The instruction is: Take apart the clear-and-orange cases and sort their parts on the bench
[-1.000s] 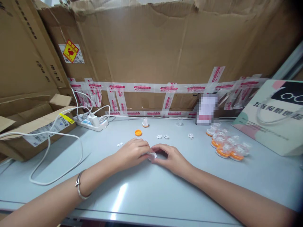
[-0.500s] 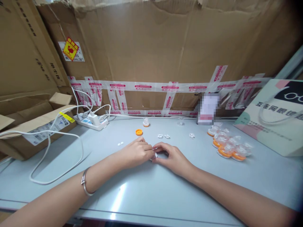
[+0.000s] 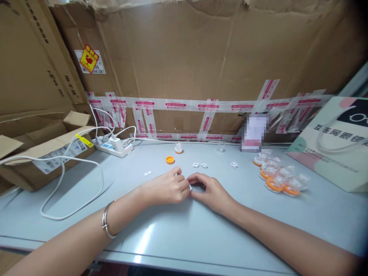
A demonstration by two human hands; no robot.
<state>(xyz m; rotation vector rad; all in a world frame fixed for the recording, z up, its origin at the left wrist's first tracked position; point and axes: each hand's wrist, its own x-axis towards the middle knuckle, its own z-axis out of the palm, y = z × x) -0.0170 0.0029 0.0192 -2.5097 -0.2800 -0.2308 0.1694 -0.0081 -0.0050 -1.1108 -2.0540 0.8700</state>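
Observation:
At the middle of the table, my left hand (image 3: 172,187) is closed, fingers curled, against a small white plastic part (image 3: 190,188). My right hand (image 3: 211,193) pinches the same part from the other side between thumb and forefinger. Most of the part is hidden by my fingers, so its full shape cannot be made out. Beyond the hands lie an orange ring-shaped base (image 3: 170,160), two small white discs (image 3: 147,173) and several white cut-out pieces (image 3: 199,165). Behind them stand a clear dome on an orange base (image 3: 178,148) and a clear cup (image 3: 220,148).
A cluster of clear domes with orange bases (image 3: 280,178) stands on the right, by a printed paper bag (image 3: 330,149). A blurred phone (image 3: 254,132) leans on the large carton (image 3: 178,57). A power strip (image 3: 115,147), white cable (image 3: 100,180) and open box (image 3: 51,153) occupy the left.
My left hand has turned and its fingers have curled further over the white part, hiding more of it. My right hand keeps its pinch. The view has shifted slightly.

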